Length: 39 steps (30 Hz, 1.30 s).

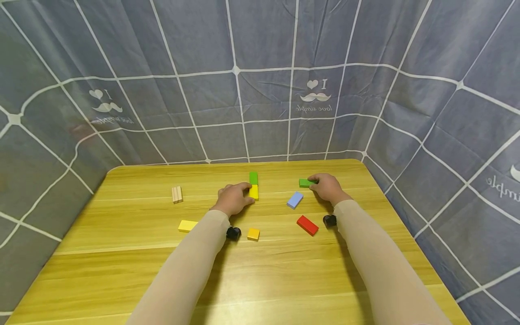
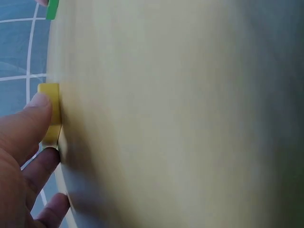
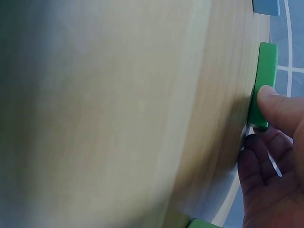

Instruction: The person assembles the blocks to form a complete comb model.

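Near the middle back of the table, my left hand [image 1: 232,198] pinches a yellow block [image 1: 253,192] with thumb and index finger. A green block [image 1: 253,178] lies end to end with it, on the far side. In the left wrist view, the thumb rests on the yellow block [image 2: 55,104]. To the right, my right hand [image 1: 326,187] holds another green block [image 1: 305,183] at its right end. The right wrist view shows the thumb on this green block [image 3: 267,71] and a fingertip under its end.
A blue block [image 1: 294,200] and a red block [image 1: 307,225] lie close to the right hand. Near the left forearm are a small orange-yellow block [image 1: 253,234] and a pale yellow block [image 1: 187,226]. Plain wooden pieces [image 1: 177,194] lie at left. A grey curtain [image 1: 264,99] hangs behind the table.
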Each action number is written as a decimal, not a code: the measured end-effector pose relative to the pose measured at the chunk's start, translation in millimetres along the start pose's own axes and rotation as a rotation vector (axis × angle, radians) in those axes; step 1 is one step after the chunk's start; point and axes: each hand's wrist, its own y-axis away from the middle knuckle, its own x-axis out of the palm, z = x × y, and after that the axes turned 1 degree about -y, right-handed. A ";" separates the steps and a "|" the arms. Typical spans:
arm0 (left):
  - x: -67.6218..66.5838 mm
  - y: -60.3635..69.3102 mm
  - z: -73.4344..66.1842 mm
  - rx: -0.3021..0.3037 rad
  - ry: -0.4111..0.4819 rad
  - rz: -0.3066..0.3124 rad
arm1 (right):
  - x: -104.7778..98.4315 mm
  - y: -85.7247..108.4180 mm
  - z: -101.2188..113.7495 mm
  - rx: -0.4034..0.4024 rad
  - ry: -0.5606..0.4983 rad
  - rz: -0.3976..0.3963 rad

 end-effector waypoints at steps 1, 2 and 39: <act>-2.0 1.1 1.6 0.001 0.013 0.010 | 0.2 0.3 0.2 0.000 -0.001 0.003; -4.2 2.4 3.5 0.002 0.025 0.020 | 0.3 0.6 0.6 0.000 -0.003 0.005; -39.8 81.5 46.7 -0.110 -0.151 0.039 | -3.5 2.0 -0.2 -0.030 0.024 0.010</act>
